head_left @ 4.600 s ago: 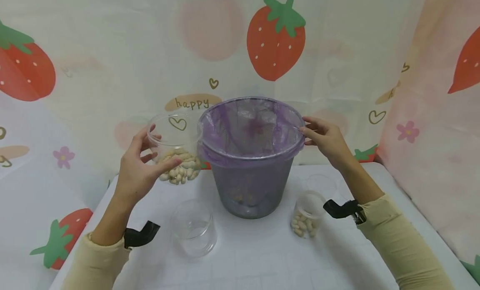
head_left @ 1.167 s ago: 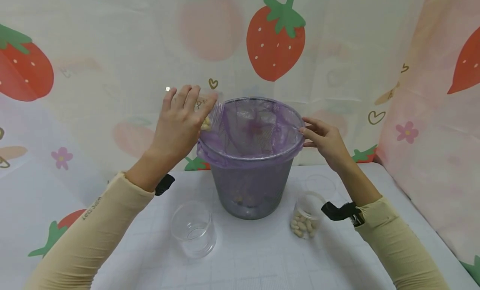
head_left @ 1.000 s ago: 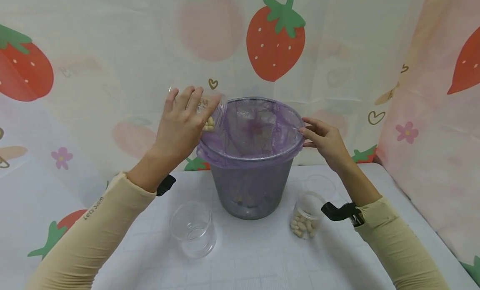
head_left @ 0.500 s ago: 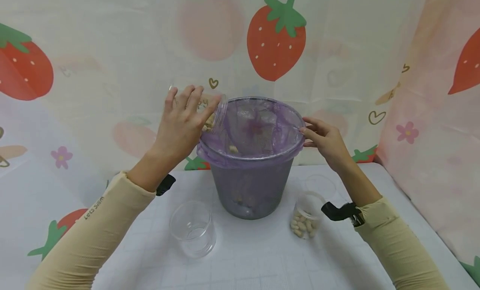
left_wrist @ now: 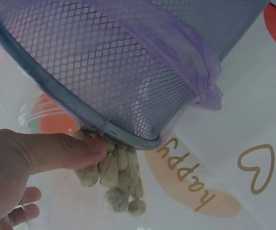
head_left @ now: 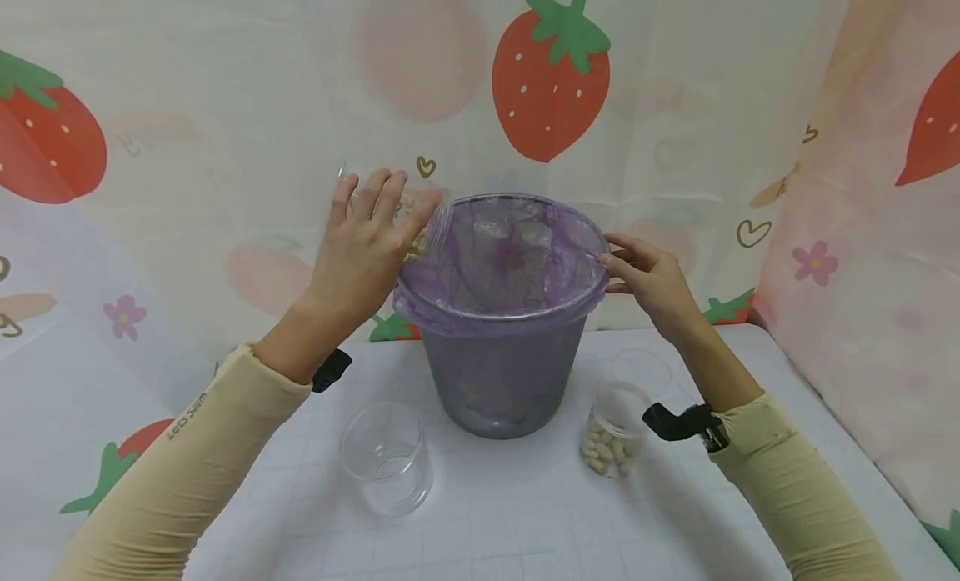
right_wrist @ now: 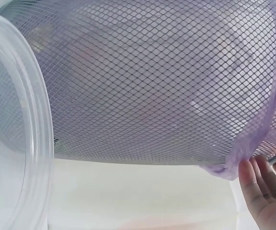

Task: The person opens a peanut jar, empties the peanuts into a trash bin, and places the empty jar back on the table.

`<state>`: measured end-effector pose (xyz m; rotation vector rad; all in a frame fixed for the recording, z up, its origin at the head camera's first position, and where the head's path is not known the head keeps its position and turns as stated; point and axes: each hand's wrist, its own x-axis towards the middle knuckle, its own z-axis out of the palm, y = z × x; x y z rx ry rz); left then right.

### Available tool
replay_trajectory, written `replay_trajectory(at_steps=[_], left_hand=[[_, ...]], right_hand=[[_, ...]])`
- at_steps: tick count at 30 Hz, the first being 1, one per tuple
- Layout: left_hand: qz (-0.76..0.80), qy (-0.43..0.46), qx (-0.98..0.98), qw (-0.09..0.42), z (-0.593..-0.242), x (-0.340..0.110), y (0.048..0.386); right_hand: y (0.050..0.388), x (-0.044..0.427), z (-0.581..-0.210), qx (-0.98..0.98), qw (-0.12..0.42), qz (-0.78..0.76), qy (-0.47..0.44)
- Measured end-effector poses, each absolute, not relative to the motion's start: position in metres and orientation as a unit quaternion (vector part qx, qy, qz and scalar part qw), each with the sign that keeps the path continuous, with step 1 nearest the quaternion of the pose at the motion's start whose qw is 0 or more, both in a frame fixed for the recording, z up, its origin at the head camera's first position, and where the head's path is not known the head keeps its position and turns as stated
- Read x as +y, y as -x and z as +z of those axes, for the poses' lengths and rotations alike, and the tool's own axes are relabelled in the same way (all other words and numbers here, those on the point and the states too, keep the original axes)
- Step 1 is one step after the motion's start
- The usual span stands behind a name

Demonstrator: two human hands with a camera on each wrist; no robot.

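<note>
My left hand [head_left: 360, 256] grips a clear plastic jar [head_left: 437, 222], tipped with its mouth over the left rim of a mesh trash can [head_left: 502, 385]. Peanuts [left_wrist: 121, 179] lie inside the tilted jar, close by the thumb in the left wrist view. A thin purple trash bag [head_left: 517, 293] lines the can and folds over its rim. On the opposite side, my right hand [head_left: 651, 285] pinches the bag and rim between thumb and fingers. Part of the held jar is hidden behind the left hand.
On the white table [head_left: 510, 523], an uncovered clear jar [head_left: 386, 460] stands at front left. A smaller jar with peanuts [head_left: 609, 452] stands at front right, a clear round lid [head_left: 645, 373] behind it. A strawberry-printed cloth [head_left: 262, 89] hangs behind.
From upright beside the can, the jar has been raised and tipped over the rim by my left hand. A peanut seen falling inside the bag half a second ago is gone from view.
</note>
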<state>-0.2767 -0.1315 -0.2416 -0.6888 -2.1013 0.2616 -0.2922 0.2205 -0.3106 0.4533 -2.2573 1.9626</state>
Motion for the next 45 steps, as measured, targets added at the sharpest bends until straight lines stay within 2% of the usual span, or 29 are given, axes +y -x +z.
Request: replay_trajectory(at_steps=[7, 29, 32, 38, 45], left_hand=[[0.112, 0.285, -0.835, 0.457, -0.24, -0.129, 0.277], [0.123, 0.29, -0.843, 0.436, -0.239, -0.126, 0.275], [0.162, 0.293, -0.826, 0.454, -0.243, -0.127, 0.278], [0.311, 0.326, -0.767, 0.457, -0.25, -0.121, 0.278], [0.297, 0.323, -0.769, 0.465, -0.247, -0.116, 0.276]], right_hand=[[0.292, 0.221, -0.311, -0.74, 0.058, 0.652, -0.153], [0.291, 0.22, -0.31, -0.742, 0.053, 0.653, -0.145], [0.292, 0.219, -0.31, -0.74, 0.053, 0.654, -0.147], [0.291, 0.22, -0.311, -0.741, 0.052, 0.654, -0.143], [0.291, 0.22, -0.311, -0.732, 0.049, 0.664, -0.143]])
